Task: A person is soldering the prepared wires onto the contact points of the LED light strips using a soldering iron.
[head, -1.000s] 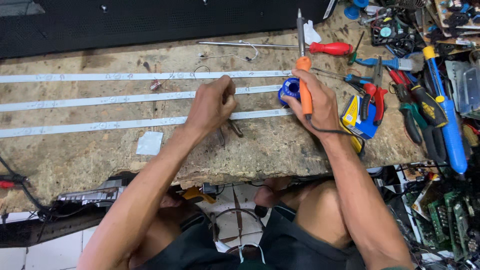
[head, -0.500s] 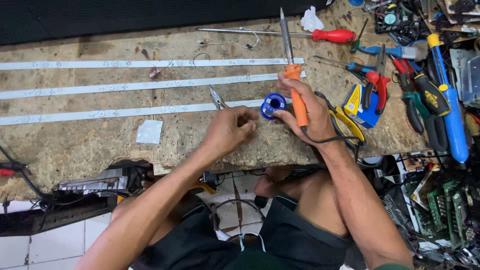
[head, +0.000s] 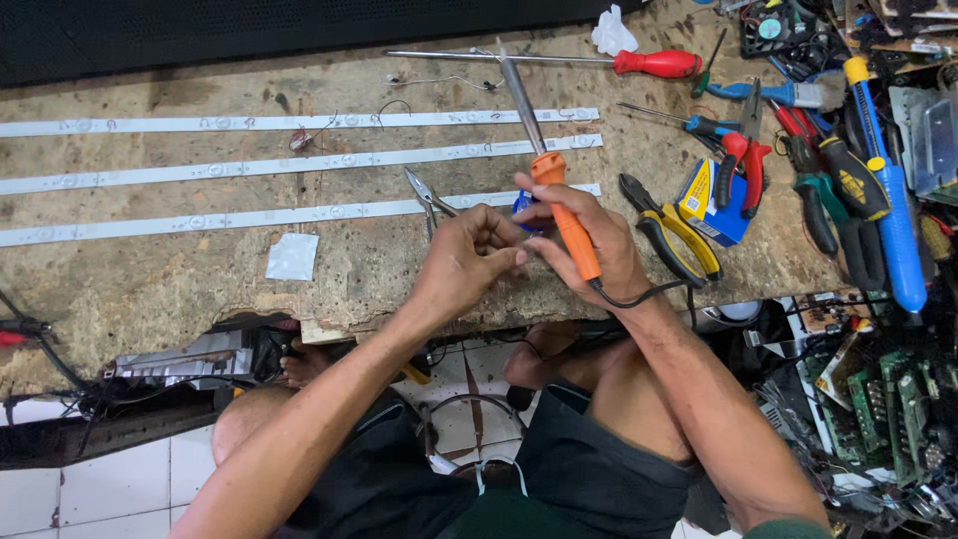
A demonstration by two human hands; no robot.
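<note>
Worn chipboard desk (head: 150, 279), front edge crumbled. Three white strips (head: 299, 165) side by side from 9 toward 1 o'clock. White paper square (head: 293, 257) just below the nearest strip. Red-handled screwdriver (head: 559, 60) at 12. Yellow-handled pliers (head: 671, 232) and blue-yellow box (head: 711, 205) at 3. Heap of tools (head: 848, 170) farther right, long blue one (head: 888, 200) among them.

A small blue and yellow box (head: 711, 205) lies on the table (head: 150, 279) right of the hands, between the yellow-handled pliers (head: 671, 228) and the red-handled cutters (head: 743, 170). A blank white square of paper (head: 293, 257) lies flat near the table's front edge, left of the hands.
</note>
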